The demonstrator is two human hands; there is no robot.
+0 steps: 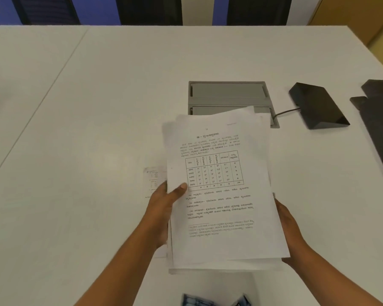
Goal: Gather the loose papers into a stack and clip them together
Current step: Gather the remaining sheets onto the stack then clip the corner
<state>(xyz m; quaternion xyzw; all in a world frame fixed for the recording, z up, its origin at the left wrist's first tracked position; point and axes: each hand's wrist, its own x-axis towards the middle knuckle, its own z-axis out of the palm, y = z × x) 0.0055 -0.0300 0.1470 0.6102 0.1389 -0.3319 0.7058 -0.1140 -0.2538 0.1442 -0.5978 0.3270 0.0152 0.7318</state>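
Papers (221, 188) gripped by left (164, 208) and right hands (290, 228) above table (97, 129).

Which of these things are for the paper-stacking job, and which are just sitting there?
For the job: paper stack, left hand and right hand holding it, printed sheet lying left of it. No clip shows.
Just lying about: grey hatch, black wedge box with cable, dark object at right edge.

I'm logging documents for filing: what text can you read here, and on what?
"III": heading on the top sheet of the held papers; the rest of the page, in another script, is too small to read.
Slip on the table: blurred.
Blue packet: unreadable.
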